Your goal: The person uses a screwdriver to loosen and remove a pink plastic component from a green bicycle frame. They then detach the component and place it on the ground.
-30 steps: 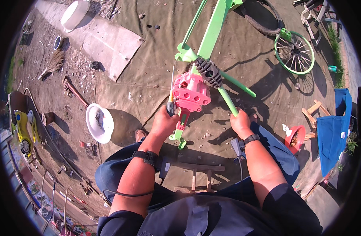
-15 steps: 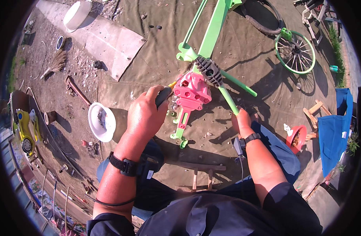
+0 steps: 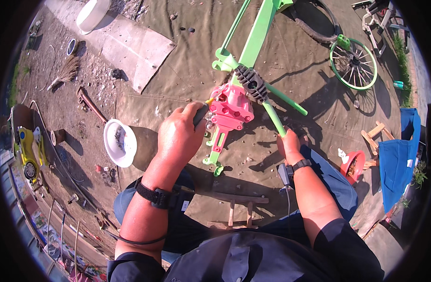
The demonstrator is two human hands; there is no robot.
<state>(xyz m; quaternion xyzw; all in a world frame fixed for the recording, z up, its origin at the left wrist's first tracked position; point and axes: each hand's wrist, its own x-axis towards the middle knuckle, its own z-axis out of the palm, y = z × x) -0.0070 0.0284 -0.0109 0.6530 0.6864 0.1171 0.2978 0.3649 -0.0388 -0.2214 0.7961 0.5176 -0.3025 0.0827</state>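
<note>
In my left hand (image 3: 180,131) is a screwdriver (image 3: 200,114) with a dark handle and a yellow collar. My fingers are closed around the handle. Its shaft reaches the upper left side of a pink, bolted bracket (image 3: 234,105), where the tip is hard to make out. This bracket joins a light green metal frame (image 3: 257,42) that looks like part of a bicycle. My right hand (image 3: 288,144) grips the lower end of a green tube (image 3: 274,118) of that frame. A black ribbed piece (image 3: 251,83) sits where the tubes meet, beside the bracket.
A white bowl (image 3: 127,159) with small parts stands left of my left arm. On the right are a red bowl (image 3: 358,165), a green-rimmed wheel (image 3: 375,70), a loose tyre (image 3: 314,34) and a blue cloth seat (image 3: 398,160). A low wooden stool (image 3: 241,197) stands between my legs.
My left hand has shifted slightly right with the screwdriver, still at the pink bracket. My right hand keeps its hold on the green tube.
</note>
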